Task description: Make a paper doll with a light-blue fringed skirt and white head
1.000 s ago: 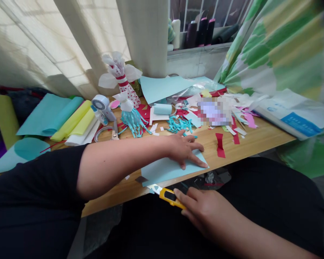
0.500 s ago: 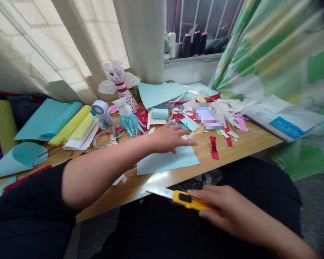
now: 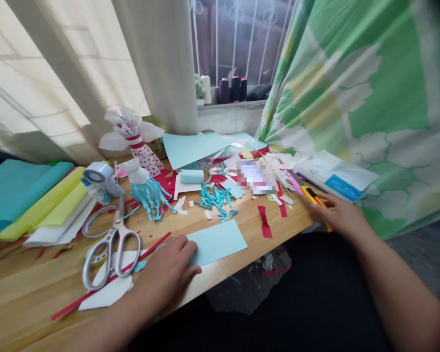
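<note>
My left hand (image 3: 166, 274) rests with curled fingers on the left edge of a light blue paper sheet (image 3: 218, 242), on the wooden table (image 3: 220, 259). Just left of that hand lie silver-and-white scissors (image 3: 112, 249), on a white paper scrap (image 3: 106, 293) crossed by a thin red paper strip (image 3: 110, 278). At the table's right end, my right hand (image 3: 337, 215) grips a yellow utility knife (image 3: 315, 201). Its blade is hidden among the paper scraps or by the hand.
Teal paper strips (image 3: 214, 198), red scraps and a blurred patch (image 3: 254, 177) cover the table's middle. A paper figure with teal fringe (image 3: 148, 195) and a white tape dispenser (image 3: 98, 182) stand behind the scissors. Paper sheets lie at left; curtains hang behind.
The view has swung left. My right hand has carried the knife from the table's front edge to its right end. My left hand has moved to the sheet's left edge.
</note>
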A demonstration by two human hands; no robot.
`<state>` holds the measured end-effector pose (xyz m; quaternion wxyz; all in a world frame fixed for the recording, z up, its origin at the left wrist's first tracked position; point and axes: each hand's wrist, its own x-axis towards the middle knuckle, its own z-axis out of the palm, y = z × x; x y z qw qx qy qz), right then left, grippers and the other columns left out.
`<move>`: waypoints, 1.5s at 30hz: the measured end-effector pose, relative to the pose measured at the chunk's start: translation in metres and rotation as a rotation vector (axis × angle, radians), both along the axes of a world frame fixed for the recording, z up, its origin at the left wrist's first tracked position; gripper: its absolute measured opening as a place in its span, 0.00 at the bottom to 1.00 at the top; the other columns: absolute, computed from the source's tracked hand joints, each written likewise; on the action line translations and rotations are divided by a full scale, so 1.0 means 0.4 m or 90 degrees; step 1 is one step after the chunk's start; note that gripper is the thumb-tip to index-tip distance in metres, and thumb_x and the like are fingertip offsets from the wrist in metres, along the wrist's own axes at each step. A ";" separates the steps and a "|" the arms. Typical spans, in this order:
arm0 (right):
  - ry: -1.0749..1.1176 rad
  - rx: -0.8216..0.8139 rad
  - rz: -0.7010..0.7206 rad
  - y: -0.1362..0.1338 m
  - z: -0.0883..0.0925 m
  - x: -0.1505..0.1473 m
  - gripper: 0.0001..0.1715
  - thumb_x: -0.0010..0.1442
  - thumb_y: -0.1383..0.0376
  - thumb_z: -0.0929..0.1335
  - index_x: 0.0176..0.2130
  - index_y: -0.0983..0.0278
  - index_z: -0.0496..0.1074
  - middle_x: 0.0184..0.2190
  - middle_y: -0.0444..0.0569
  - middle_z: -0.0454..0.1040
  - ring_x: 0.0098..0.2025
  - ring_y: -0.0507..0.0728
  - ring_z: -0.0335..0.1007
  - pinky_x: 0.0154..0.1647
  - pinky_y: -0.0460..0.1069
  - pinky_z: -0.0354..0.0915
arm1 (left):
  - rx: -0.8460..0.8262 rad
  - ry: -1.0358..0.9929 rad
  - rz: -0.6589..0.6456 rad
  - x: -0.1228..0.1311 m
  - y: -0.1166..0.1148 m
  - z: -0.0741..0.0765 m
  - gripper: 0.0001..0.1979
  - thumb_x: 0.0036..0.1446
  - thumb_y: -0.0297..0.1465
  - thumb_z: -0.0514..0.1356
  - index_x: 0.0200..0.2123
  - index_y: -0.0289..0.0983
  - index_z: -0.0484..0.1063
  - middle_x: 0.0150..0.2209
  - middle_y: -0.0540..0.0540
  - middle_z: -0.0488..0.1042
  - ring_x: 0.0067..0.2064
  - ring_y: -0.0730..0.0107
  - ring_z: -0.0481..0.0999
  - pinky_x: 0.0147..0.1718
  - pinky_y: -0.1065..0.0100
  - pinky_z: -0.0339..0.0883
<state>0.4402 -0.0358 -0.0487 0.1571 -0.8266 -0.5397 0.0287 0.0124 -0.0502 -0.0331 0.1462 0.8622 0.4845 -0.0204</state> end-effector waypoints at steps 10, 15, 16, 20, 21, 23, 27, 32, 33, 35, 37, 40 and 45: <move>-0.079 0.020 0.042 0.161 0.012 -0.008 0.26 0.56 0.59 0.65 0.49 0.74 0.71 0.41 0.67 0.75 0.43 0.70 0.71 0.39 0.57 0.63 | -0.068 -0.048 0.016 0.006 0.018 0.011 0.06 0.57 0.34 0.54 0.33 0.38 0.67 0.39 0.45 0.71 0.41 0.61 0.69 0.39 0.63 0.60; -0.116 0.169 0.118 0.089 0.053 -0.170 0.23 0.63 0.59 0.59 0.50 0.72 0.69 0.48 0.63 0.70 0.54 0.65 0.62 0.54 0.56 0.56 | -0.070 -0.060 0.007 0.004 0.019 0.002 0.05 0.57 0.32 0.54 0.32 0.38 0.68 0.37 0.45 0.71 0.40 0.61 0.68 0.38 0.62 0.60; -0.110 0.202 0.179 0.062 0.055 -0.227 0.20 0.63 0.60 0.59 0.48 0.67 0.70 0.48 0.58 0.71 0.53 0.61 0.63 0.54 0.54 0.57 | -0.071 -0.062 0.005 0.003 0.018 -0.001 0.06 0.58 0.32 0.53 0.32 0.38 0.68 0.37 0.45 0.71 0.40 0.61 0.68 0.37 0.62 0.60; -0.025 0.163 0.746 -0.021 0.028 -0.445 0.15 0.60 0.64 0.64 0.48 0.62 0.70 0.42 0.54 0.73 0.45 0.61 0.66 0.45 0.55 0.63 | -0.070 -0.068 -0.009 -0.001 0.015 -0.016 0.07 0.59 0.32 0.52 0.31 0.38 0.68 0.36 0.45 0.71 0.40 0.60 0.67 0.37 0.61 0.60; -0.032 0.128 0.782 -0.029 0.017 -0.480 0.18 0.60 0.62 0.65 0.50 0.62 0.68 0.44 0.55 0.72 0.45 0.62 0.65 0.44 0.56 0.63 | -0.068 -0.066 -0.012 -0.002 0.014 -0.018 0.07 0.59 0.33 0.52 0.31 0.38 0.67 0.36 0.45 0.71 0.39 0.60 0.67 0.37 0.61 0.60; -0.037 0.069 0.778 -0.030 -0.005 -0.517 0.19 0.59 0.61 0.65 0.50 0.63 0.67 0.43 0.55 0.71 0.43 0.61 0.64 0.42 0.56 0.63 | -0.057 -0.061 -0.017 -0.003 0.014 -0.022 0.06 0.59 0.32 0.52 0.32 0.38 0.67 0.37 0.45 0.71 0.39 0.60 0.67 0.37 0.60 0.60; -0.013 -0.013 0.746 -0.017 -0.028 -0.519 0.12 0.61 0.62 0.64 0.45 0.62 0.70 0.36 0.52 0.71 0.37 0.58 0.63 0.38 0.53 0.61 | -0.027 -0.048 -0.028 -0.005 0.011 -0.026 0.05 0.59 0.32 0.53 0.33 0.39 0.66 0.37 0.45 0.70 0.39 0.60 0.67 0.37 0.60 0.61; 0.065 -0.056 0.704 -0.021 -0.023 -0.522 0.03 0.59 0.67 0.65 0.37 0.63 0.69 0.35 0.50 0.69 0.39 0.59 0.62 0.40 0.55 0.60 | 0.022 -0.030 -0.049 0.001 -0.005 -0.025 0.09 0.57 0.37 0.56 0.37 0.39 0.66 0.39 0.44 0.70 0.39 0.57 0.67 0.37 0.57 0.63; 0.077 -0.052 0.699 -0.022 -0.023 -0.524 0.02 0.58 0.68 0.66 0.35 0.63 0.69 0.36 0.51 0.68 0.40 0.60 0.61 0.41 0.55 0.60 | 0.029 -0.019 -0.054 0.004 -0.009 -0.025 0.11 0.56 0.39 0.57 0.37 0.39 0.66 0.39 0.44 0.70 0.39 0.57 0.67 0.37 0.56 0.64; 0.085 -0.034 0.699 -0.024 -0.026 -0.528 0.02 0.58 0.70 0.66 0.35 0.63 0.68 0.39 0.52 0.67 0.42 0.60 0.61 0.43 0.56 0.60 | 0.030 0.002 -0.064 0.009 -0.019 -0.025 0.14 0.54 0.42 0.58 0.38 0.38 0.66 0.39 0.43 0.71 0.39 0.56 0.68 0.37 0.55 0.65; 0.076 -0.023 0.705 -0.023 -0.031 -0.530 0.06 0.58 0.70 0.65 0.38 0.63 0.69 0.41 0.53 0.67 0.43 0.61 0.61 0.43 0.57 0.60 | 0.024 0.017 -0.074 0.013 -0.027 -0.026 0.17 0.53 0.44 0.58 0.38 0.37 0.66 0.38 0.43 0.71 0.38 0.56 0.69 0.36 0.56 0.66; 0.056 -0.039 0.715 -0.020 -0.034 -0.531 0.10 0.59 0.69 0.65 0.43 0.61 0.69 0.38 0.52 0.69 0.40 0.61 0.62 0.41 0.57 0.61 | 0.013 0.025 -0.087 0.014 -0.035 -0.028 0.21 0.53 0.48 0.56 0.38 0.37 0.66 0.37 0.43 0.72 0.37 0.56 0.71 0.35 0.56 0.67; 0.067 -0.029 0.691 -0.020 -0.027 -0.532 0.03 0.58 0.68 0.66 0.35 0.61 0.70 0.34 0.49 0.69 0.38 0.58 0.64 0.38 0.53 0.62 | -0.028 0.048 -0.118 0.011 -0.038 -0.028 0.24 0.51 0.51 0.56 0.39 0.37 0.66 0.36 0.42 0.74 0.37 0.54 0.73 0.32 0.57 0.68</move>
